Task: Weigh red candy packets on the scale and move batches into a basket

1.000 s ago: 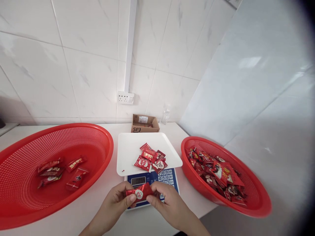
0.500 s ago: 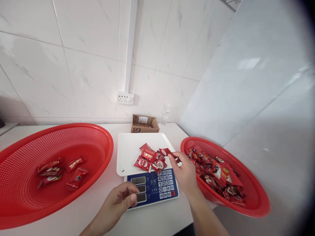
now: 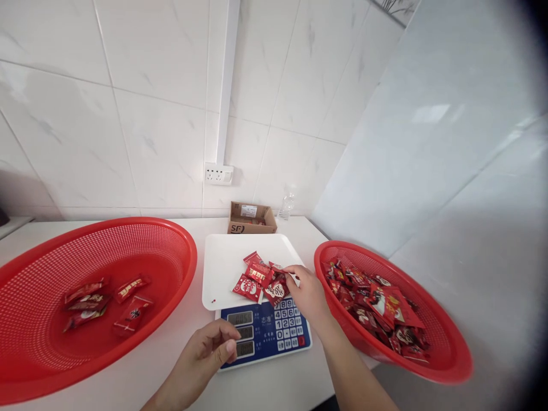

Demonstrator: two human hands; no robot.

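Your right hand pinches the edge of a small red packet, at the right side of the pile of packets on the white tray of the blue scale. Your left hand is by the near screens, thumb and finger apart. The left basket has a few packets; the right basket has many.

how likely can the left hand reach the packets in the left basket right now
Probably yes: the left hand looks empty and the left basket is open on top, so only its rim seems in the way of the packets.
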